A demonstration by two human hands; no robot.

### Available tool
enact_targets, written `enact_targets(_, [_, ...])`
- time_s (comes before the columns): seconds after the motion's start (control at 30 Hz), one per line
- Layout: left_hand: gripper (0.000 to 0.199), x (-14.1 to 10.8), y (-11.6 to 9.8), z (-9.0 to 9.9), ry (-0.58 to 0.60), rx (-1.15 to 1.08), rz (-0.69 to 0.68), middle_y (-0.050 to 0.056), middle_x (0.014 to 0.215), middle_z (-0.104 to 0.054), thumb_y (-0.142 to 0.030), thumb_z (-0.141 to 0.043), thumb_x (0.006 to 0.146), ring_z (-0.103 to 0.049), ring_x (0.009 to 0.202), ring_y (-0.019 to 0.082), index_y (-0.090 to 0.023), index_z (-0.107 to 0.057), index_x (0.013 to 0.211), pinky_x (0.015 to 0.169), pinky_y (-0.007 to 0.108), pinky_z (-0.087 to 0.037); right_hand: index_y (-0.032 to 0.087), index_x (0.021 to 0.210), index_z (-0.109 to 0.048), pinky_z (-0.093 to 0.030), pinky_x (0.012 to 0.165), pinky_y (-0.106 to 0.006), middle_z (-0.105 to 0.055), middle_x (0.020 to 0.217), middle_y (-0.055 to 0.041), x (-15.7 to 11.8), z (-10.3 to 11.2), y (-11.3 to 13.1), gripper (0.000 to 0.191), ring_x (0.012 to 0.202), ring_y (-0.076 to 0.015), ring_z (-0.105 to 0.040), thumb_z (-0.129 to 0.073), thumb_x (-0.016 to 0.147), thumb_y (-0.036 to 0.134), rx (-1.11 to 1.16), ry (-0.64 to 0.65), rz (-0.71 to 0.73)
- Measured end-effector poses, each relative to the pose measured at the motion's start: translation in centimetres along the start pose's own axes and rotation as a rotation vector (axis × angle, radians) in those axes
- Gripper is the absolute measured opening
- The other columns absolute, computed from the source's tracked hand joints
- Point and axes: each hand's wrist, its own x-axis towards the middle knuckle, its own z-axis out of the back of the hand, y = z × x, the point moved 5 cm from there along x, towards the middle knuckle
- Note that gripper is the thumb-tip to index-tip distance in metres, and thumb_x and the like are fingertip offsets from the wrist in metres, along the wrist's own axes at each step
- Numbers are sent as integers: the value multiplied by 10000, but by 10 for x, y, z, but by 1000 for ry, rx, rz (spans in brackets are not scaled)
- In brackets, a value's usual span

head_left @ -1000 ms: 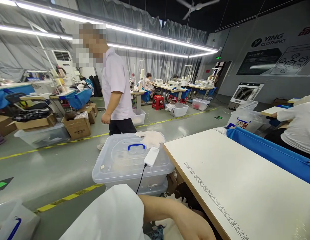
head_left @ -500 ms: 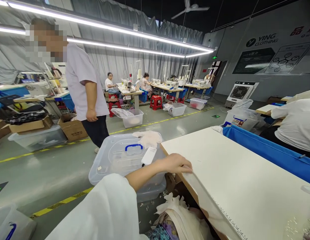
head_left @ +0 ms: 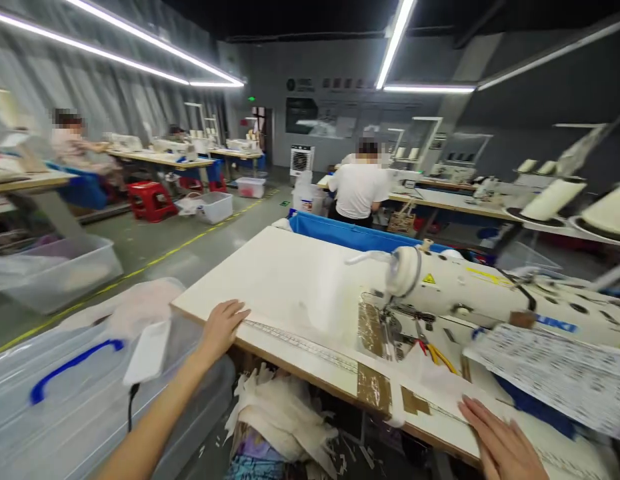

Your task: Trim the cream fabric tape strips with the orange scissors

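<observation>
My left hand (head_left: pixel 224 328) rests on the front left edge of a white sewing table (head_left: pixel 285 273), fingers stretched over the top. Beside its fingertips a ruler strip (head_left: pixel 305 345) runs along the table edge. At the lower right my right hand (head_left: pixel 505 440) lies open over the front edge, fingers extended and holding nothing visible. Between the hands and further back stands a white sewing machine (head_left: pixel 455 287). In front of it lie yellow-and-red-handled snips (head_left: pixel 437 355). A printed sheet (head_left: pixel 560 380) lies right of them, above my right hand.
Left of the table stands a lidded clear bin (head_left: pixel 85 427) with a white power bank (head_left: pixel 149 352) and pale fabric on top. Cream fabric scraps (head_left: pixel 285 413) hang below the table edge. A blue cloth trough (head_left: pixel 350 231) borders the far side, and a person in white (head_left: pixel 357 190) sits beyond.
The view has swung right, bringing the sewing machine and my right hand into sight. My left hand stays at the table edge. The standing person is out of view.
</observation>
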Motion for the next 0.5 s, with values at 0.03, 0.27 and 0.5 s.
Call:
enact_targets(0.03, [385, -6, 0, -4, -7, 57, 44, 118, 1231, -660, -93, -435, 864, -554, 1190, 317, -189, -699, 1127, 1005, 531, -444, 253, 1141, -675, -449, 1000, -438, -701, 1185, -59, -2, 2, 3, 419, 1093, -231, -648, -313, 939, 196, -34, 13, 18])
enact_targets(0.27, [445, -26, -74, -2, 34, 113, 98, 106, 1472, -469, -249, -324, 989, -403, 1372, 298, -164, -504, 1388, 1119, 569, -304, 203, 1501, -320, -419, 971, -599, -589, 1346, -154, 4, 15, 52, 550, 1261, -376, -527, -315, 954, 256, -71, -14, -100])
enact_targets(0.5, [510, -21, -88, -11, 157, 77, 289, 90, 1505, -425, -403, -280, 1019, -344, 1412, 281, -162, -433, 1443, 1157, 590, -225, 190, 1552, -225, -528, 708, -516, -651, 1139, -220, 15, 18, 74, 596, 1025, -437, -639, -369, 976, 237, 11, -94, 88])
